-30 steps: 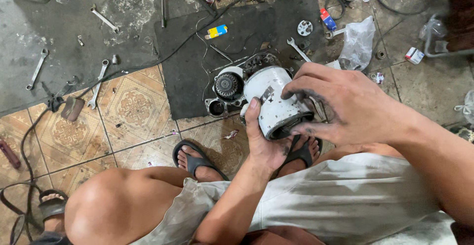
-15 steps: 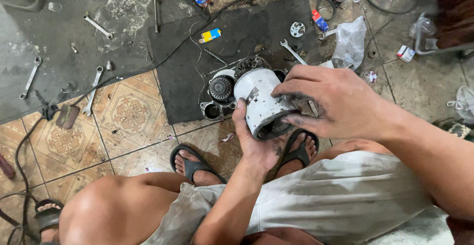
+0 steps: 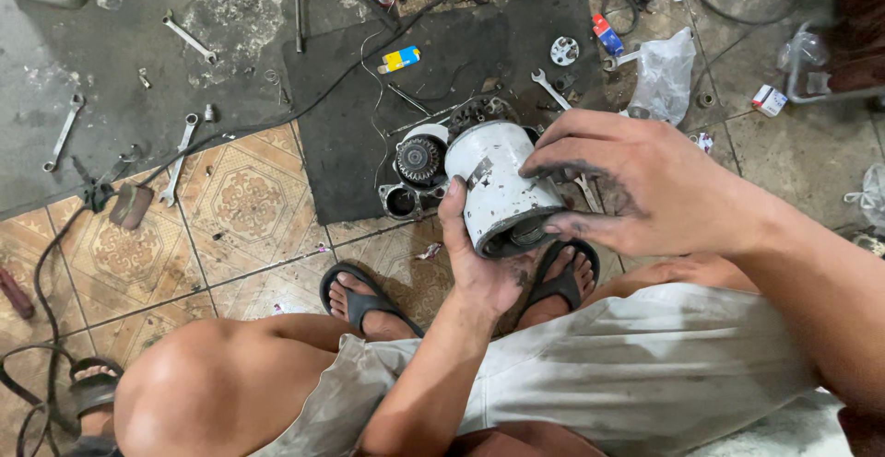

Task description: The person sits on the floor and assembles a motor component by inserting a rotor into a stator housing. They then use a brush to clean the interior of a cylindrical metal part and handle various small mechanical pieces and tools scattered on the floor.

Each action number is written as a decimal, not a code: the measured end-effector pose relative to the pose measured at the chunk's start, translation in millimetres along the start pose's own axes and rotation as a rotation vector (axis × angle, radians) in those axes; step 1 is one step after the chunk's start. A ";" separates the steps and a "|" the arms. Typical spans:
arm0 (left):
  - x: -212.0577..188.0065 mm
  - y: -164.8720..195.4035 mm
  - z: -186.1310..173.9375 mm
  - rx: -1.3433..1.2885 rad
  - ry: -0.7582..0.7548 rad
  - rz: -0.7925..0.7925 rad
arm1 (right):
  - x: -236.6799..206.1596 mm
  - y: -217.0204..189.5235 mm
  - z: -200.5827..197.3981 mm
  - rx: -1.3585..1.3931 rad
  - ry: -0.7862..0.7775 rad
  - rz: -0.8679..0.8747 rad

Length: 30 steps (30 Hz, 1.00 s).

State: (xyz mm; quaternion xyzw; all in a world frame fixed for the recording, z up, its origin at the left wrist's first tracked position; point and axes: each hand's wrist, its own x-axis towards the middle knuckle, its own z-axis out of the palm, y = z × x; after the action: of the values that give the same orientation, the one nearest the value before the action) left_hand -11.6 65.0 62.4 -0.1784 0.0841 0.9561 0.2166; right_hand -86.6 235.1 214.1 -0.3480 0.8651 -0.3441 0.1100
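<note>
A grey-white cylindrical motor housing [image 3: 493,185] is held up over the floor, its open end facing me. My left hand [image 3: 475,268] cups it from below, thumb up along its left side. My right hand [image 3: 636,185], greasy at the fingertips, wraps over its right side and end, fingers on the shell. Right behind the housing, a metal gear assembly [image 3: 417,171] with a toothed pinion lies on a black rubber mat [image 3: 341,134].
Several wrenches [image 3: 180,158] lie scattered on the tiled and concrete floor. A black cable [image 3: 37,273] loops at left. A plastic bag [image 3: 662,75], small parts and a yellow-blue packet [image 3: 398,58] sit near the mat. My sandalled feet [image 3: 364,300] rest below the housing.
The view has shifted a little. My right hand has slid further over the housing's right end, and the housing has turned slightly in my hands.
</note>
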 end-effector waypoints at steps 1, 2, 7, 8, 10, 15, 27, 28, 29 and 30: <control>-0.2 0.2 0.3 0.003 -0.009 -0.005 | -0.2 -0.3 -0.8 0.010 0.002 -0.003; -0.2 0.5 0.7 0.005 -0.017 -0.009 | -0.6 -0.5 -0.8 0.020 0.005 -0.006; -1.7 1.7 7.2 0.021 0.059 -0.031 | -1.9 -0.5 0.3 0.035 0.028 -0.002; -2.4 1.7 8.6 0.007 0.046 -0.035 | -2.2 0.0 0.2 0.028 0.027 -0.010; -3.7 1.9 11.1 0.043 0.059 -0.035 | -2.6 1.1 -0.6 0.026 0.026 -0.020; -6.1 2.4 14.2 0.089 -0.013 0.004 | -4.6 1.0 -2.5 0.027 0.028 -0.030; 2.7 2.6 17.6 0.400 0.130 0.175 | -7.1 -12.2 -1.0 -0.285 0.006 -0.227; 3.4 3.9 17.8 0.432 0.128 0.204 | -7.9 -13.5 -1.3 -0.328 -0.001 -0.235; 4.0 5.5 18.2 0.466 0.126 0.233 | -8.5 -14.8 -1.7 -0.372 -0.006 -0.244; 4.5 6.8 18.4 0.552 0.150 0.276 | -9.0 -16.0 -1.4 -0.416 -0.011 -0.251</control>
State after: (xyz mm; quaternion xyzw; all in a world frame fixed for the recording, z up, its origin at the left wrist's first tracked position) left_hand -24.0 65.1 78.2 -0.1697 0.3797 0.9017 0.1184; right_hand -72.2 233.6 225.4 -0.4698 0.8668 -0.1674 -0.0030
